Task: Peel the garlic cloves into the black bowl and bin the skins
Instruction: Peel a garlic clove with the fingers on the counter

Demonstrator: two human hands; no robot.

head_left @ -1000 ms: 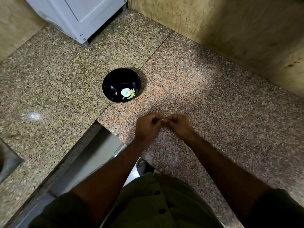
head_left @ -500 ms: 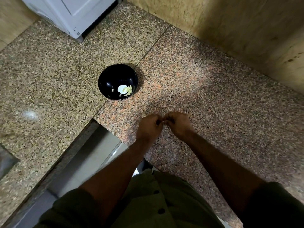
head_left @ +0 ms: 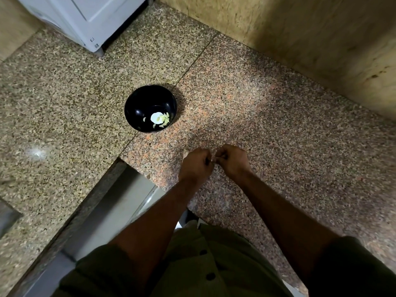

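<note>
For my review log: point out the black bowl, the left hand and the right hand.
black bowl point(head_left: 137, 103): head view, bare inner wall.
left hand point(head_left: 196, 165): head view, back of hand.
right hand point(head_left: 232, 158): head view, back of hand.

Left hand and right hand, met just below centre of frame, knuckles up, fingers of both curled inward with fingertips facing across a narrow gap. Small pale scrap pinched between the two sets of fingertips; too small to identify. Both forearms bare, rising from the lower edge of frame and converging toward the hands, left from lower centre-left, right from lower right. Short olive sleeves at both lower corners.
</note>
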